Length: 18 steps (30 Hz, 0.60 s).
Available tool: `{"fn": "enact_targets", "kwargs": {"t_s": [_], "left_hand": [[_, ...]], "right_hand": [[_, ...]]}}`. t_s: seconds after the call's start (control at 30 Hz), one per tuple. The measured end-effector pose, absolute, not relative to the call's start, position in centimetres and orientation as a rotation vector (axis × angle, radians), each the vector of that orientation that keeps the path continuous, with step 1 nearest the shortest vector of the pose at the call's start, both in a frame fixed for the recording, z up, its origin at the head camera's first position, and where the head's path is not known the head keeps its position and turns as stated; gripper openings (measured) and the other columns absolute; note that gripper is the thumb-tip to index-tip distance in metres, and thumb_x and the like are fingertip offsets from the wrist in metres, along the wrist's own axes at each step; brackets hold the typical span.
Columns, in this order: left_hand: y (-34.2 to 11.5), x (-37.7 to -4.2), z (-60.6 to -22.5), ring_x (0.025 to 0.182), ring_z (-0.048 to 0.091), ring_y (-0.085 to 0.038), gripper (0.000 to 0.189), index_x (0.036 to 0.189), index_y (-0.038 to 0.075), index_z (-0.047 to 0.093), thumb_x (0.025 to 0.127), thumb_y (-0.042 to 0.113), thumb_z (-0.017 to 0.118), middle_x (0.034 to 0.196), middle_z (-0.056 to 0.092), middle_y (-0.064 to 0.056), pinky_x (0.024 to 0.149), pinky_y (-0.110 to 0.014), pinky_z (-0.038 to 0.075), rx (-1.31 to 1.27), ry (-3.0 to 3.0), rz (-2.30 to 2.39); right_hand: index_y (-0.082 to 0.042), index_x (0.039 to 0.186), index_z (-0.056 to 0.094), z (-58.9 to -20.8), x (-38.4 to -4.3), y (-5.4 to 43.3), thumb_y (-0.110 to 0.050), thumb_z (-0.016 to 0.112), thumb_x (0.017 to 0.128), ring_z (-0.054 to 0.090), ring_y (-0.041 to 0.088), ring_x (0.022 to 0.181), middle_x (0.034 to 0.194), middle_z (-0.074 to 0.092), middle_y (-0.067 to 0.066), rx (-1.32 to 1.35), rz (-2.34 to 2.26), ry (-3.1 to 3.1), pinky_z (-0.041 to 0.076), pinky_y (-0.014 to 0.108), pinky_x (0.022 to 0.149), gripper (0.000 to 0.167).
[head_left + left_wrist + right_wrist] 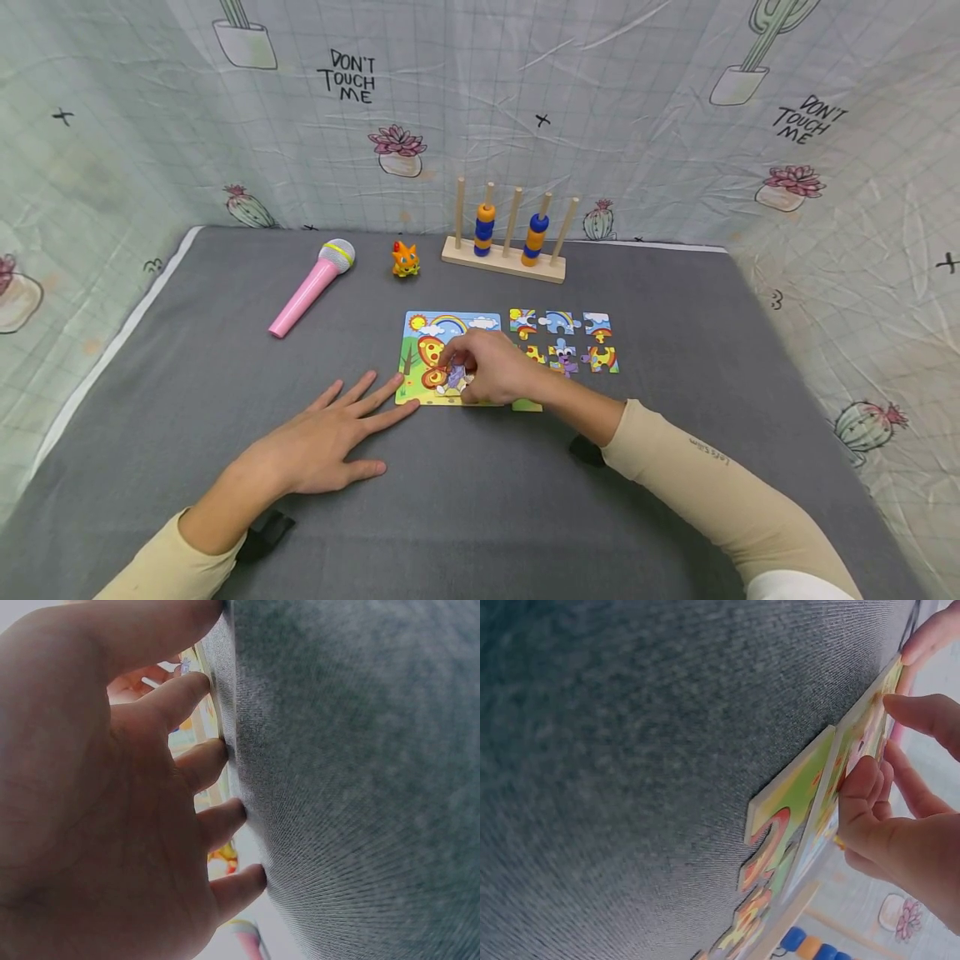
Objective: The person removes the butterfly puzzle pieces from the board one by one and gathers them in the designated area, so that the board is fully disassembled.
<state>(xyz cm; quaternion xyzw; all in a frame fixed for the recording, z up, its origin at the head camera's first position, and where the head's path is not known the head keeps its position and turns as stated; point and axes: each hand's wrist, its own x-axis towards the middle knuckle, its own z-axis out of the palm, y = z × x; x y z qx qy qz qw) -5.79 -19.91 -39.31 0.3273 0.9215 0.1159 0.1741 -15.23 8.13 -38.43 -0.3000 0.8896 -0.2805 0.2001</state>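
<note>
A picture puzzle board (411, 337) with a butterfly, sun and rainbow lies flat on the grey cloth. My right hand (491, 367) is over its lower middle, pinching a puzzle piece (454, 381) with a purple figure between thumb and fingers. That hand covers the board's right half in the head view. Palm down at the lower left, my left hand (318, 446) has its fingers spread, with the index fingertip and the one beside it right at the board's left edge. Loose puzzle pieces (561, 323) lie in rows to the right, some partly behind the right hand.
A pink toy microphone (307, 293) lies at the left. Behind the board are a small orange toy figure (406, 260) and a wooden peg stand (502, 260) with blue and orange beads. A printed curtain (480, 100) hangs at the table's far edge.
</note>
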Motion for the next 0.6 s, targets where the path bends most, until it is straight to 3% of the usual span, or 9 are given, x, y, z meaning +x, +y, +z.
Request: {"fn": "enact_targets", "kwargs": {"t_s": [0.6], "left_hand": [[-19.8, -5.8, -39.4, 0.16, 0.018, -0.043, 0.081, 0.165, 0.041, 0.028, 0.097, 0.049, 0.07, 0.176, 0.015, -0.001, 0.121, -0.073, 0.021, 0.926, 2.617, 0.319]], "right_hand": [[-0.017, 0.119, 0.078, -38.4, -15.1, 11.6, 0.0, 0.084, 0.075, 0.063, 0.023, 0.094, 0.101, 0.069, 0.002, -0.726, -1.029, 2.41, 0.053, 0.027, 0.074, 0.048]]}}
